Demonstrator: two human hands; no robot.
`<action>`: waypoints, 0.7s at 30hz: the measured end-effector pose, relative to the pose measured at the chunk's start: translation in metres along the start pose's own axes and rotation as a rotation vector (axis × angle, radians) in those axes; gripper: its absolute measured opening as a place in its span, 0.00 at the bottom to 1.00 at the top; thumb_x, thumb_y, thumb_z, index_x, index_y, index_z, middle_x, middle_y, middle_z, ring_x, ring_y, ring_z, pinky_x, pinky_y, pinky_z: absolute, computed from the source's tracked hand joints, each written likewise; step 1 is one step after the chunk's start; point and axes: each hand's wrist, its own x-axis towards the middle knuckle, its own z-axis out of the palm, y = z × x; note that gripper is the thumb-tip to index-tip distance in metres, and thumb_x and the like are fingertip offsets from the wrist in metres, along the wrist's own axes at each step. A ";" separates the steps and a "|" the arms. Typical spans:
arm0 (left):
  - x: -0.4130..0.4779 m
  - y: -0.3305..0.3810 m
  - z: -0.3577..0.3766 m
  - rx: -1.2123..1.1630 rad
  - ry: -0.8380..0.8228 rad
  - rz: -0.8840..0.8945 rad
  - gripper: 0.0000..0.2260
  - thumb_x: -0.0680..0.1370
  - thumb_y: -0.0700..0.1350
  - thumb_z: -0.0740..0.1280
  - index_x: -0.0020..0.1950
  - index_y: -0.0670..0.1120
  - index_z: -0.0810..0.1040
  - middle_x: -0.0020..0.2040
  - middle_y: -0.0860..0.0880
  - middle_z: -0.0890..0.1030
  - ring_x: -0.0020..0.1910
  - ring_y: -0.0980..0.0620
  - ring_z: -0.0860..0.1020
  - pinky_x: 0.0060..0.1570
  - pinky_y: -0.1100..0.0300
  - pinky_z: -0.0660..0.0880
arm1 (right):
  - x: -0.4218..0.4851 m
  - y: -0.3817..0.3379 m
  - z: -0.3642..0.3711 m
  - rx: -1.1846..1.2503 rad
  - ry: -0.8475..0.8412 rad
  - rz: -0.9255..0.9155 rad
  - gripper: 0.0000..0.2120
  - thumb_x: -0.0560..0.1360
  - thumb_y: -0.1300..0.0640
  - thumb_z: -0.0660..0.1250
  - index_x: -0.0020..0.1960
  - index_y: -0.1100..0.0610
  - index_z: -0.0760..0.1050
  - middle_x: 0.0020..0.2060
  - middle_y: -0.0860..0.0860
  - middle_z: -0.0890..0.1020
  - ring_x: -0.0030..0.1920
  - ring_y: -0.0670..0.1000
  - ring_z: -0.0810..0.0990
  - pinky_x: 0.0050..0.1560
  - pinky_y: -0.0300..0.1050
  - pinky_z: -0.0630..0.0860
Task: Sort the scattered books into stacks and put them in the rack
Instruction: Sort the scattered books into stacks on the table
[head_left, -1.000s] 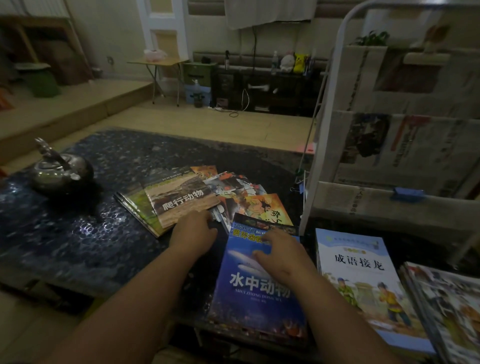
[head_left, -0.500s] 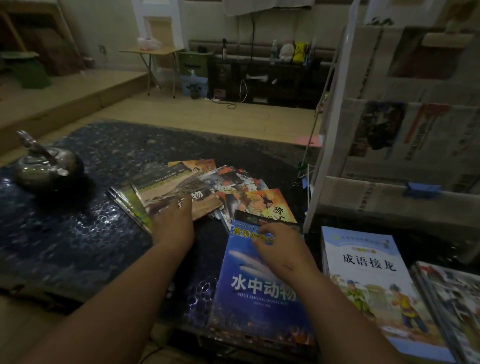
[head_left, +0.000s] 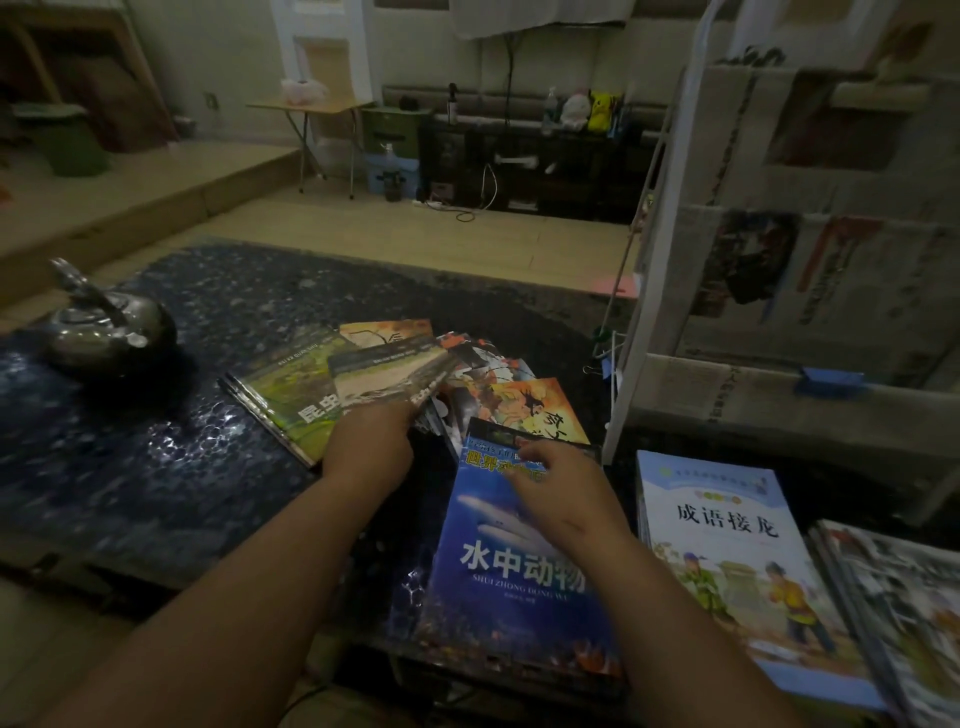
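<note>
Nearest to me a blue book lies flat at the near edge of the dark, shiny table. My right hand rests on its upper half, fingers bent, with the fingertips reaching a dark book with a yellow title that sticks out from under it. They are blurred, so I cannot tell whether they pinch anything or only touch. Just to the right lies a pale blue book on a low stack, and beside that, at the far right, a pile of thin books with blurred covers.

A little further out, my left hand grips the near edge of a brown book, which is tilted up off the scattered heap. Under it to the left lies a green book. To its right an orange book lies among fanned thin covers, touching the dark book.

Further left on the table stands a metal kettle, well apart from the books. On the right stands the white rack, its shelves lined with newspaper, with a blue clip on one edge
</note>
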 end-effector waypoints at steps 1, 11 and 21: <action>-0.002 0.004 -0.005 -0.004 -0.022 0.035 0.16 0.76 0.40 0.62 0.61 0.52 0.79 0.55 0.43 0.82 0.53 0.40 0.79 0.48 0.52 0.75 | -0.001 0.000 -0.001 0.023 0.000 0.002 0.17 0.79 0.49 0.65 0.66 0.50 0.74 0.64 0.48 0.76 0.63 0.49 0.74 0.59 0.44 0.70; -0.028 0.041 -0.045 0.059 -0.338 0.479 0.14 0.79 0.49 0.64 0.64 0.60 0.78 0.63 0.51 0.79 0.61 0.49 0.75 0.58 0.54 0.74 | -0.004 -0.002 -0.022 0.374 0.094 0.158 0.13 0.82 0.49 0.58 0.50 0.52 0.80 0.44 0.48 0.82 0.45 0.50 0.80 0.50 0.55 0.79; -0.024 0.035 -0.027 -0.133 -0.304 0.116 0.15 0.79 0.49 0.65 0.65 0.53 0.78 0.63 0.51 0.80 0.59 0.50 0.77 0.58 0.53 0.75 | -0.006 0.008 -0.025 0.042 -0.054 0.281 0.09 0.77 0.62 0.61 0.49 0.51 0.78 0.46 0.48 0.76 0.51 0.52 0.77 0.54 0.52 0.78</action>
